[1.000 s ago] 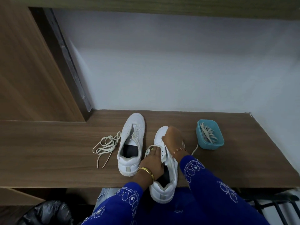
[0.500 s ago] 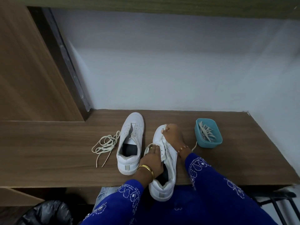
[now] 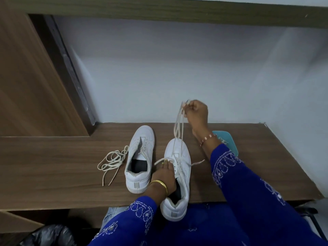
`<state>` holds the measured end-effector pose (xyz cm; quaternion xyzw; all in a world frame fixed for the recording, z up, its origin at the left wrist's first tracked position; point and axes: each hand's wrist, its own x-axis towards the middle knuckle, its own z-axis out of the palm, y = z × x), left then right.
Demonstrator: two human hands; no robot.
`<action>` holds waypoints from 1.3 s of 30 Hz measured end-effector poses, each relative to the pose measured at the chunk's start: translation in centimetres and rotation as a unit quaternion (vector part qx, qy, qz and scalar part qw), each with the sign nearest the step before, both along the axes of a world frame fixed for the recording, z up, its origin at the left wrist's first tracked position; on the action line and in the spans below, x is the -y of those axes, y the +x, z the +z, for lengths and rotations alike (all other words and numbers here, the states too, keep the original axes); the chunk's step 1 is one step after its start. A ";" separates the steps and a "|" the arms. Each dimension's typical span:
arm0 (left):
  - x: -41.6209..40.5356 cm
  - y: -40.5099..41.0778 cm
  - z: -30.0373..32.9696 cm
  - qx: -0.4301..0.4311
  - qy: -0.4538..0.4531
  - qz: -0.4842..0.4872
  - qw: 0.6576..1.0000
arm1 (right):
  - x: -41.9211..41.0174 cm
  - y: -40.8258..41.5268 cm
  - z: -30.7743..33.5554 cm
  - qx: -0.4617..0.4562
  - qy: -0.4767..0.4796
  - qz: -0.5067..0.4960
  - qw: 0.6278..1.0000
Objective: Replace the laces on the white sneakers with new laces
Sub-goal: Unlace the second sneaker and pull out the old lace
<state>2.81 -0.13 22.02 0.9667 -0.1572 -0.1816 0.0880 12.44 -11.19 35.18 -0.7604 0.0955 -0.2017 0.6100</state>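
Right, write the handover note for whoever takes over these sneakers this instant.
Left hand presses down on the right sneaker, which overhangs the table edge.
Right hand, raised above it, pinches a lace that runs up from the toe-end eyelets.
Left sneaker stands beside it, a lace only partly through its eyelets.
A loose lace lies left of the shoes; the teal tray, partly hidden by the right arm, holds more.
Neither shoe is fully laced yet.

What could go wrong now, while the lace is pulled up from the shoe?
The shoe hangs partly over the table edge; a hard pull by the right hand on the lace might tip it off if the left hand slips. The forearm could also knock the blue box.
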 end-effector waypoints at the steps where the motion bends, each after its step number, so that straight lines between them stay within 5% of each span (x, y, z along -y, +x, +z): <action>1: 0.0 0.0 0.0 -0.006 0.001 0.000 1.000 | 0.2 0.4 1.2 0.022 0.008 -0.002 1.000; 10: 0.1 -0.2 0.7 -0.029 -0.006 0.003 1.000 | 0.8 1.1 0.9 0.051 0.053 0.014 0.997; 15: -0.1 -0.3 0.7 -0.030 -0.023 0.008 0.999 | 2.4 0.0 -2.2 -0.064 -0.157 0.015 0.985; 16: -0.1 -0.3 0.8 -0.029 -0.025 0.008 0.999 | 2.9 -1.0 -2.5 -0.131 -0.223 0.043 0.965; 18: 0.0 -0.4 0.8 -0.027 -0.029 0.007 0.999 | 4.3 -3.7 -5.5 -0.340 -0.386 0.125 0.849; 20: -0.1 -0.3 0.7 -0.026 -0.036 0.009 0.999 | 4.7 -5.1 -8.4 -0.432 -0.411 0.141 0.790; 24: -0.1 -0.2 0.4 -0.029 -0.046 0.015 0.998 | 1.9 -4.3 -9.9 -0.307 -0.345 0.076 0.884; 34: -0.3 -0.2 0.1 -0.028 -0.065 0.024 0.997 | -1.1 -3.7 -11.1 -0.166 -0.449 0.143 0.866; 39: -0.4 -0.2 0.2 -0.034 -0.073 0.027 0.996 | -1.9 -2.9 -11.8 -0.176 -0.503 0.164 0.830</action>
